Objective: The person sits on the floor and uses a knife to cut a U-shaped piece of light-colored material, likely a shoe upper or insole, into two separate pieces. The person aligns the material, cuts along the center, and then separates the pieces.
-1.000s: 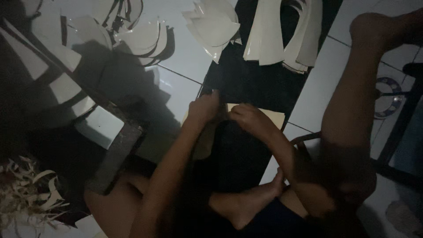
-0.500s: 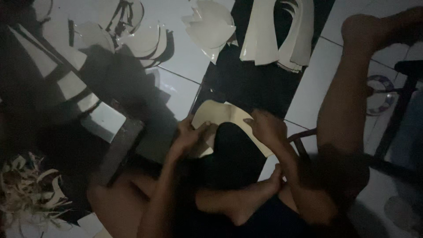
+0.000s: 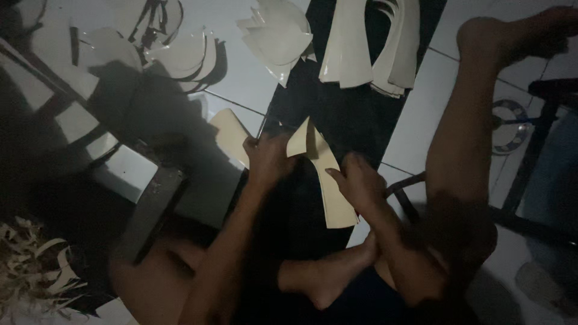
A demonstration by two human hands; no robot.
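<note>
Looking down, I see the left hand (image 3: 268, 159) curled shut around the upper end of a cream curved sheet piece (image 3: 322, 174) (folded near its top), forearm angled up from below. My right hand (image 3: 358, 180) pinches its lower edge, fingers bent, above the dark mat (image 3: 355, 114) on the floor.

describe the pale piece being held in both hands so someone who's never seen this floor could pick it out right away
Start at the black mat running up the tiled floor. Over its near end, the left hand and right hand hold a cream cut sheet piece. Unlike the flat stacked cream pieces farther up, it is lifted and folded at its top.
</note>
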